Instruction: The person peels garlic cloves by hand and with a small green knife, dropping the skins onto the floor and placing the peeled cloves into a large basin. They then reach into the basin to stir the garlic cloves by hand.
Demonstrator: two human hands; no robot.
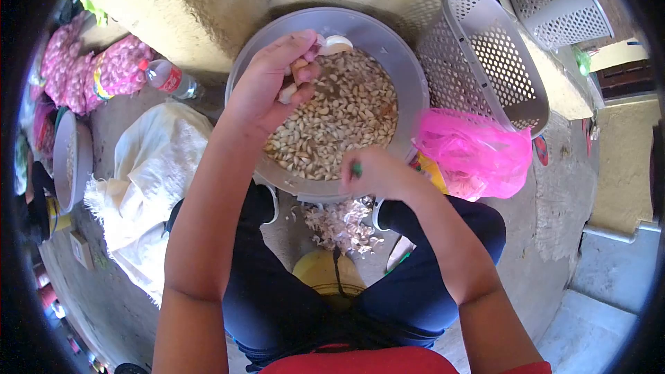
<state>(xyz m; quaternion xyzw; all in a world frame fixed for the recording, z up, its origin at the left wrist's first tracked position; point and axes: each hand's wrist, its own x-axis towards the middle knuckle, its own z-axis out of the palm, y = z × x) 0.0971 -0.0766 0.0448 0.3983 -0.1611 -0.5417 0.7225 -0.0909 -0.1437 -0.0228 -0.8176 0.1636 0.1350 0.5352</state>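
Observation:
Over the left part of a big grey basin [412, 83], my left hand [277, 73] is closed around several garlic cloves [299, 69]; a larger whitish clove [336, 44] sticks out at its fingertips. Many peeled cloves [332, 111] lie in liquid inside the basin. My right hand [374, 170] is at the basin's near right rim, its fingers curled around something small and green [356, 168] that I cannot make out. Below the rim, a pile of garlic skins [343, 225] lies on the ground between my feet.
A pink plastic bag [474, 156] and a grey perforated basket [443, 55] stand right of the basin. To the left are a white sack [156, 159], a bottle [170, 79], pink net bags of garlic [90, 62] and another basin [82, 159]. A yellow container [325, 273] sits between my legs.

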